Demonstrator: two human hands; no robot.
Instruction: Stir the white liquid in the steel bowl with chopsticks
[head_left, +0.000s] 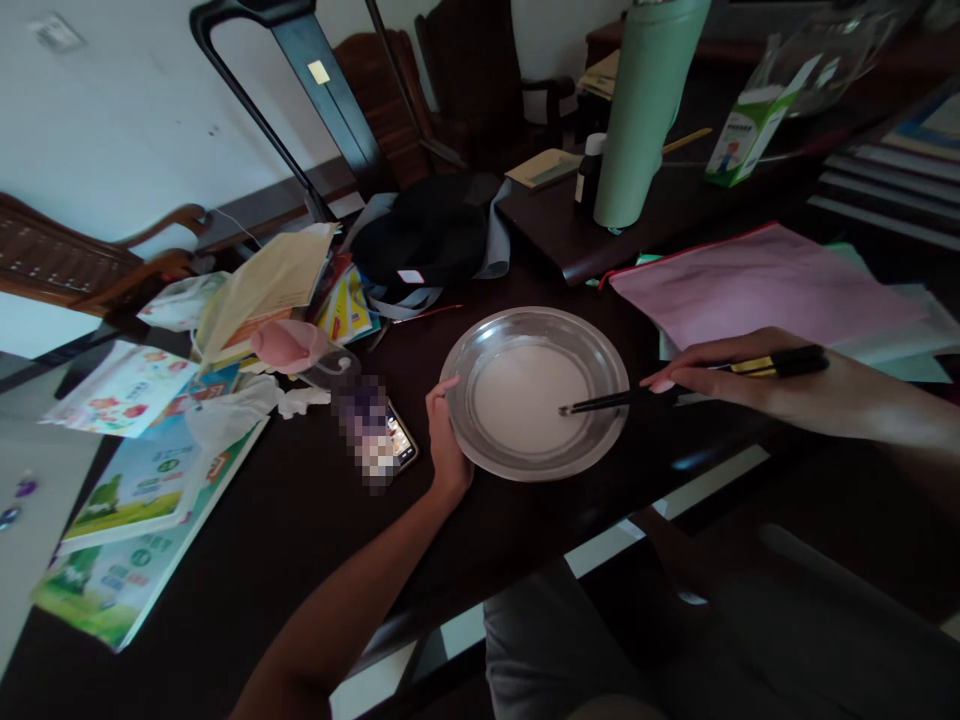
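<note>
Head view showed the metal basin [604,365] on the dark table [300,545], close to the near edge. Your left hand [448,450] grasped its left rim, while your right hand [739,392] gripped the black chopsticks [609,401], tips over the basin's pale contents [529,395]. The basin looked stiff and thin-walled, probably light itself, but its smooth rim might slip and liquid contents might slosh; opposite sides of the rim seemed the steadiest hold. The chopsticks seemed light, rigid, best pinched toward their thicker right ends.

Left hand [448,440] curled (forearm [360,590] slanting upward); right fingers [694,356] pinched together.
</note>
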